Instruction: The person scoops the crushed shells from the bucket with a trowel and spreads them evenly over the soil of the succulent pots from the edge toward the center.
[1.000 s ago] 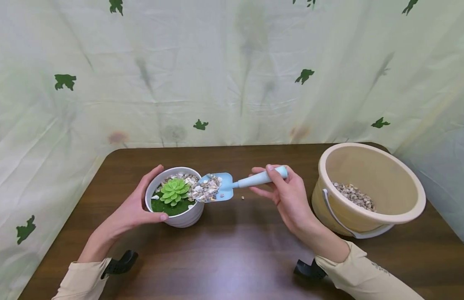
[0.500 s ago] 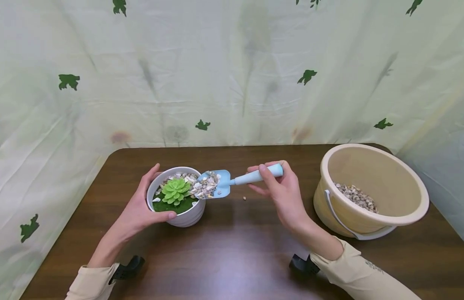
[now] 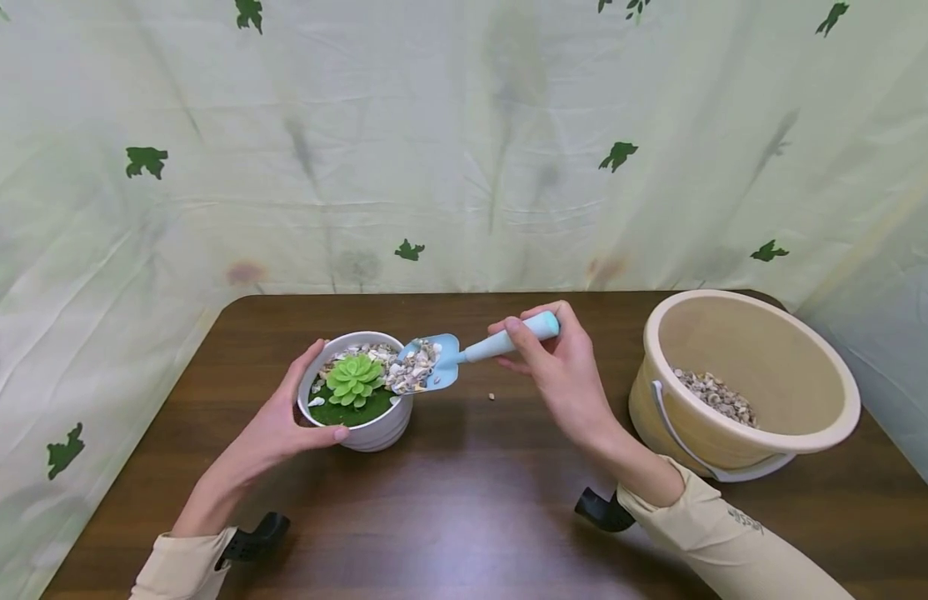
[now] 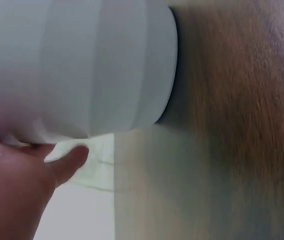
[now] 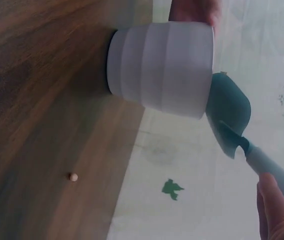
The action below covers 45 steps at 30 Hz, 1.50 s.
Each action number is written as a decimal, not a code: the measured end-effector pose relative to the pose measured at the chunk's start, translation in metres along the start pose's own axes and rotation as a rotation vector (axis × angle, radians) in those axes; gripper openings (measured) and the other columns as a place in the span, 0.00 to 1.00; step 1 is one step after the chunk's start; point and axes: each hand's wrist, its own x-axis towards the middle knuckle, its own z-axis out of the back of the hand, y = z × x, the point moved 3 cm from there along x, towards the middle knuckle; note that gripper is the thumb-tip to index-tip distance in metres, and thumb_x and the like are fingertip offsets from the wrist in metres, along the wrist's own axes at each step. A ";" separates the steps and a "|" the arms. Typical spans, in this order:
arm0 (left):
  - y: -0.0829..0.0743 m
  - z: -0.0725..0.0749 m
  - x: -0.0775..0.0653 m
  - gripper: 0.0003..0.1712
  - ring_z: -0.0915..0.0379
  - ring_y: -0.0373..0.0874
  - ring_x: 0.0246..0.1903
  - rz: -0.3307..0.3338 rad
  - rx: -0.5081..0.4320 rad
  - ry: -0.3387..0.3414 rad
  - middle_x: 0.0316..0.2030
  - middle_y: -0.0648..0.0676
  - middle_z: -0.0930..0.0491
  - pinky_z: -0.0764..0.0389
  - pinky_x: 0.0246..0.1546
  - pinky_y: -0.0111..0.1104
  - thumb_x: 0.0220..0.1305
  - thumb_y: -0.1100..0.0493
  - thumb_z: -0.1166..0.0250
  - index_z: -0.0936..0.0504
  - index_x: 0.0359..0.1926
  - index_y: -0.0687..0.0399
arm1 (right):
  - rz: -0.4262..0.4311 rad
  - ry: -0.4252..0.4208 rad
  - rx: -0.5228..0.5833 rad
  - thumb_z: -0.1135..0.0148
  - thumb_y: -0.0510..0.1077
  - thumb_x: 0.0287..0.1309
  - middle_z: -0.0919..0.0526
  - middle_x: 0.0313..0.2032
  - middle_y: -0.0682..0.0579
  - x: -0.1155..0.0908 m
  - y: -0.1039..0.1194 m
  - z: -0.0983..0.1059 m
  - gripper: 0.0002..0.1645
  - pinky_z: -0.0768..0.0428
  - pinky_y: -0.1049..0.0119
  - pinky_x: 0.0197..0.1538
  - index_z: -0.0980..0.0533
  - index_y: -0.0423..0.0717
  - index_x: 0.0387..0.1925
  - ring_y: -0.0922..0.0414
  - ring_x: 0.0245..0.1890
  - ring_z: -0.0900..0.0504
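My left hand (image 3: 280, 425) holds the white ribbed pot (image 3: 381, 433) by its left side, thumb near the front of the rim and fingers behind. In the pot sits a green succulent (image 3: 355, 381) on green moss, with shell-like gravel along the back and right. My right hand (image 3: 569, 375) grips the handle of a light blue trowel (image 3: 446, 367). Its blade, tilted down to the left, carries a heap of gravel (image 3: 414, 369) at the pot's right rim. From the right wrist view, the trowel blade (image 5: 229, 107) meets the pot's rim; the pot (image 4: 82, 65) stands on the table.
A cream bucket (image 3: 651, 421) with a lowered handle (image 3: 734, 477) stands at the right, gravel (image 3: 715, 396) in its bottom. One loose pebble (image 3: 491, 397) lies on the brown table (image 3: 464, 517). A leaf-patterned curtain (image 3: 464, 167) hangs behind.
My right hand has risen and moved slightly left, raising the handle end so the trowel tilts more steeply toward the pot. My left hand keeps its hold on the pot.
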 end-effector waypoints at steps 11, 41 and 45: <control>0.003 -0.004 0.000 0.68 0.44 0.47 0.62 -0.033 0.008 -0.087 0.70 0.57 0.47 0.37 0.52 0.19 0.46 0.64 0.21 0.57 0.78 0.38 | 0.018 -0.004 -0.003 0.35 0.42 0.63 0.18 0.43 0.32 -0.001 0.006 -0.005 0.19 0.21 0.46 0.47 0.34 0.36 0.44 0.44 0.45 0.16; 0.006 -0.008 -0.002 0.66 0.47 0.52 0.65 -0.027 0.071 -0.114 0.70 0.55 0.51 0.40 0.53 0.22 0.47 0.60 0.21 0.55 0.77 0.36 | 0.109 0.000 -0.081 0.30 0.38 0.58 0.14 0.41 0.39 -0.009 0.017 -0.010 0.19 0.18 0.54 0.43 0.32 0.36 0.42 0.46 0.42 0.14; 0.005 -0.008 -0.005 0.63 0.49 0.55 0.66 -0.007 -0.010 -0.065 0.72 0.58 0.53 0.37 0.51 0.20 0.51 0.63 0.25 0.57 0.78 0.39 | 0.112 -0.002 -0.085 0.30 0.38 0.58 0.14 0.41 0.40 -0.009 0.018 -0.010 0.19 0.18 0.54 0.43 0.32 0.36 0.42 0.47 0.42 0.14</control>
